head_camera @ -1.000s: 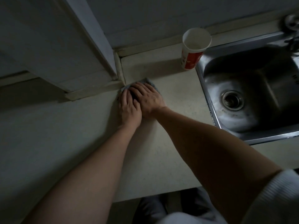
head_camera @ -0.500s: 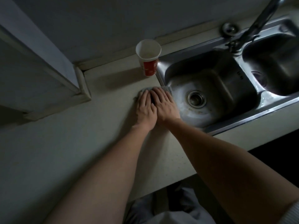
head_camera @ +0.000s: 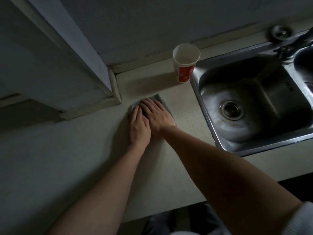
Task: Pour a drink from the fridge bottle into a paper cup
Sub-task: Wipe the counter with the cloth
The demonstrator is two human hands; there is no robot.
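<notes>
While both hands lie flat and side by side on a grey cloth [head_camera: 159, 99], the left hand [head_camera: 138, 128] and right hand [head_camera: 158, 115] touching each other with fingers straight and pressing down rather than gripping, the paper cup [head_camera: 185, 65] stands upright near the back of the counter [head_camera: 101, 158], just beside the rim of the sink [head_camera: 197, 95] and well clear of the cloth. No bottle is in view, and whether the cup holds any drink is too dim to tell. The work in hand looks like wiping the counter, not pouring. The main risk is the cup: it is light and sits right at the sink's edge, so a wide sweep of the cloth or a passing forearm could tip it into the basin or spill it across the counter.
</notes>
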